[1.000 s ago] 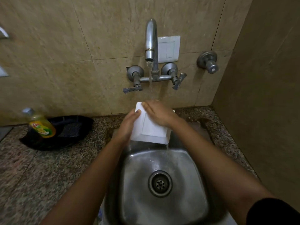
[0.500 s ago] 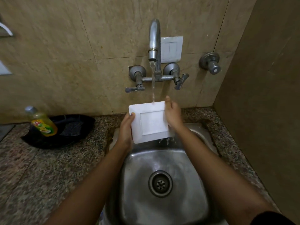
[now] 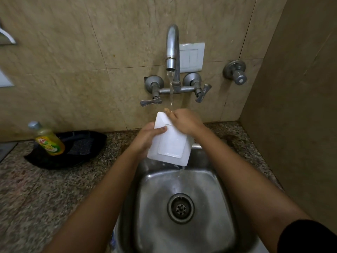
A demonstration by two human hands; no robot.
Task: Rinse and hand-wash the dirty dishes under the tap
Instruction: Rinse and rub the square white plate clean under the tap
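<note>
Plate (image 3: 171, 145), white, is held tilted above the sink (image 3: 200, 189), gripped at its left edge by the left hand (image 3: 145, 136), while its top edge is clasped by curled fingers of the right hand (image 3: 186, 121). Water (image 3: 171, 92) from the tap (image 3: 172, 50) is met at that upper grip. A soap bottle (image 3: 48, 139) is seen well left of the 2 grips.

Sink station: layout at the wall.
Plate (image 3: 171, 143) is tilted over the back of the sink (image 3: 215, 189), under the tap (image 3: 172, 46), left hand (image 3: 145, 137) on its left edge, right hand (image 3: 186, 121) on its upper right. Drain (image 3: 180, 208) lies in the sink, before the plate. Switch (image 3: 191, 57) is behind the tap, valve (image 3: 236, 72) to its right. Pan (image 3: 82, 145) is on the counter (image 3: 45, 189) left of the sink, bottle (image 3: 48, 139) at its left edge.
</note>
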